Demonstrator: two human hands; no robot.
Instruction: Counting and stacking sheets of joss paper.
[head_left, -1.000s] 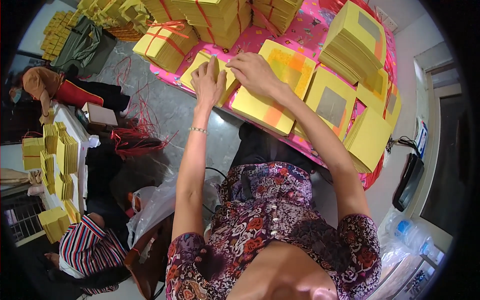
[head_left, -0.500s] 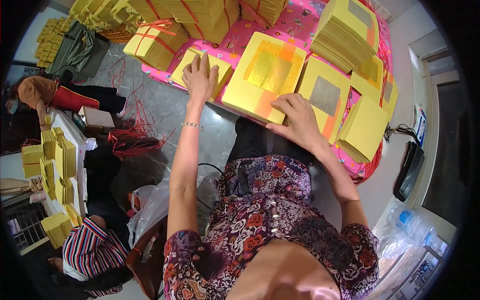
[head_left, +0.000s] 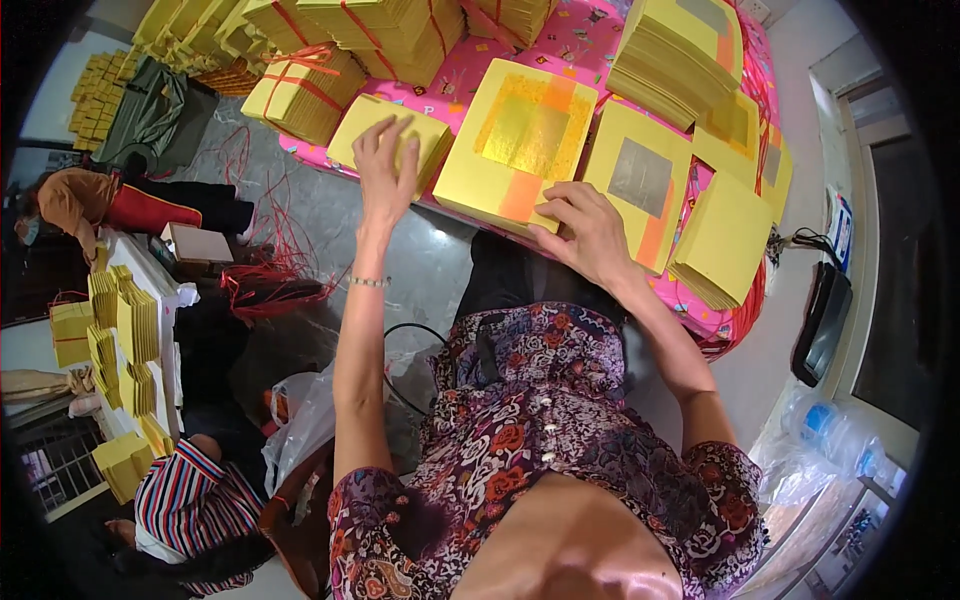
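Observation:
On the pink-patterned table, a thick stack of yellow paper [head_left: 465,175] has a gold foil square and an orange strip on its top sheet. At its near right corner, my right hand [head_left: 590,230] has curled fingers on the top and the thumb by the front edge. To the left lies a smaller plain yellow paper stack [head_left: 362,115]. My left hand [head_left: 383,175] rests over this one with its fingers spread, and the palm side is hidden. Beside my right hand lies a yellow stack with a silver foil square [head_left: 635,180].
Bundles tied with red string [head_left: 300,92] stand at the table's far left. A tall foil-topped pile [head_left: 670,70] and a plain stack [head_left: 725,240] are on the right. Two people work at a white table [head_left: 160,330] on the left. Red strings [head_left: 265,280] lie on the floor.
My left hand has shifted slightly back and left over the smaller stack, its fingers still spread. My right hand stays at the foil-topped stack's corner. The whole view has shifted a little.

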